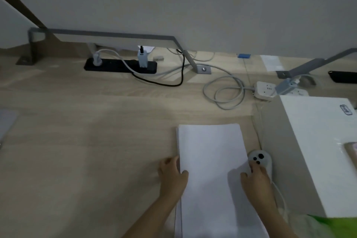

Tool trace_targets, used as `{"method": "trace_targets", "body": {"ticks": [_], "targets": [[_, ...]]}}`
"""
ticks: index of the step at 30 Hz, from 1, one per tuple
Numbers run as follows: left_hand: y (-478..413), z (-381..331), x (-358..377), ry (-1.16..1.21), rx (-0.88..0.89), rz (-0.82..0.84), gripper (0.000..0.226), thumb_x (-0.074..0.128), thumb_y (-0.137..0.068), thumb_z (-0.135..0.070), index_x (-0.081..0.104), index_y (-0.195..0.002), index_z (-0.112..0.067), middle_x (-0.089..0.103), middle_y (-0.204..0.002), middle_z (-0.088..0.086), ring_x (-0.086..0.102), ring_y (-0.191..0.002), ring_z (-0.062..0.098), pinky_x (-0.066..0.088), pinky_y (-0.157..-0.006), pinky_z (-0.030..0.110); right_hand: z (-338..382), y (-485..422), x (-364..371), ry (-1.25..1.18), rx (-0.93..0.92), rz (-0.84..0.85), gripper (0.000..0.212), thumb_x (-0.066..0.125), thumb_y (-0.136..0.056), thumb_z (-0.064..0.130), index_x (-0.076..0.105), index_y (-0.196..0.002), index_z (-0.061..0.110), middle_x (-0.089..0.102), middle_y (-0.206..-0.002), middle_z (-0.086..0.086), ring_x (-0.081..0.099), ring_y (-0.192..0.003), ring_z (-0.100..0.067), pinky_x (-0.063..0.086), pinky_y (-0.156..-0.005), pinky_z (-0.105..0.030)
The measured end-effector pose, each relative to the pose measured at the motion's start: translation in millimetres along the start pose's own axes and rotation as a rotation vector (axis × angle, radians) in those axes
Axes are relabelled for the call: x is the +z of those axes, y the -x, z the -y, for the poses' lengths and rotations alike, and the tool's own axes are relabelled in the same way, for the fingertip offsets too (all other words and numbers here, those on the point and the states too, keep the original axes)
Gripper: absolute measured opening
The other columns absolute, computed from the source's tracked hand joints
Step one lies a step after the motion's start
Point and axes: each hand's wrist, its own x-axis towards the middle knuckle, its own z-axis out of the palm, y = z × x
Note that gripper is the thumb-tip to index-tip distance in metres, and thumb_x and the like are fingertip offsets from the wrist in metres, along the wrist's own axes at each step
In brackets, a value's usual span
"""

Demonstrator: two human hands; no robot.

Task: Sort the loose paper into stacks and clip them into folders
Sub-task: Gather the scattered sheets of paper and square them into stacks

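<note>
A stack of white paper (210, 152) lies on the wooden desk (87, 150), running from mid-frame to the bottom edge. My left hand (172, 176) grips its left edge, thumb on top of the sheets and fingers curled at the side. My right hand (256, 177) holds the right edge, thumb on the paper and fingers over the side. A white folder or board (318, 141) with a small label lies to the right.
A white controller (260, 160) with dark buttons sits just right of the stack, touching my right fingers. Behind are a black power strip (119, 65), a white power strip (268, 91), coiled grey cables (224, 91) and grey partition brackets. Something green (336, 226) shows at the bottom right.
</note>
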Motion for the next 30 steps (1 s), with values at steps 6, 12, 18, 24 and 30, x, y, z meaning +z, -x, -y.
{"method": "trace_targets", "body": {"ticks": [6, 12, 18, 24, 30], "targets": [[-6, 0, 4, 0.333, -0.165, 0.045, 0.021, 0.054, -0.077, -0.004, 0.062, -0.096, -0.001, 0.064, -0.087, 0.010, 0.056, -0.065, 0.017, 0.040, -0.051, 0.020, -5, 8, 20, -0.034, 0.040, 0.068, 0.050, 0.057, -0.083, 0.012, 0.041, -0.129, 0.001, 0.042, -0.127, -0.022, 0.045, -0.114, -0.039, 0.042, -0.093, -0.041], [-18, -5, -1, 0.270, -0.254, 0.113, 0.045, 0.063, -0.062, -0.025, 0.061, -0.103, -0.007, 0.064, -0.104, 0.010, 0.063, -0.091, 0.025, 0.051, -0.074, 0.031, -11, 4, 31, 0.015, 0.024, 0.060, 0.062, 0.063, -0.081, 0.010, 0.038, -0.135, -0.007, 0.045, -0.131, -0.032, 0.044, -0.120, -0.044, 0.038, -0.102, -0.046], [-25, 3, -10, 0.349, -0.272, 0.024, 0.011, 0.064, -0.079, -0.011, 0.055, -0.075, -0.006, 0.059, -0.085, 0.015, 0.056, -0.071, 0.025, 0.045, -0.068, 0.031, -6, -4, 25, -0.289, 0.090, 0.127, 0.011, 0.056, -0.085, 0.008, 0.059, -0.094, 0.003, 0.052, -0.086, -0.011, 0.052, -0.082, -0.022, 0.043, -0.074, -0.030], [-26, 33, -41, 0.481, -0.227, 0.102, 0.055, 0.074, -0.072, -0.029, 0.058, -0.116, -0.001, 0.064, -0.109, 0.007, 0.063, -0.095, 0.022, 0.051, -0.079, 0.026, 9, 1, 31, -0.532, 0.198, 0.356, 0.024, 0.056, -0.074, 0.020, 0.056, -0.082, -0.003, 0.038, -0.068, -0.011, 0.034, -0.057, -0.017, 0.024, -0.051, -0.023], [-9, 35, -80, 0.585, 0.004, 0.061, 0.015, 0.069, -0.078, -0.015, 0.067, -0.094, -0.016, 0.069, -0.085, -0.006, 0.068, -0.066, -0.001, 0.052, -0.058, 0.012, 31, 16, 55, -0.461, 0.175, 0.403, 0.007, 0.063, -0.085, 0.018, 0.062, -0.084, 0.011, 0.065, -0.097, -0.015, 0.061, -0.088, -0.029, 0.049, -0.077, -0.035]]}}
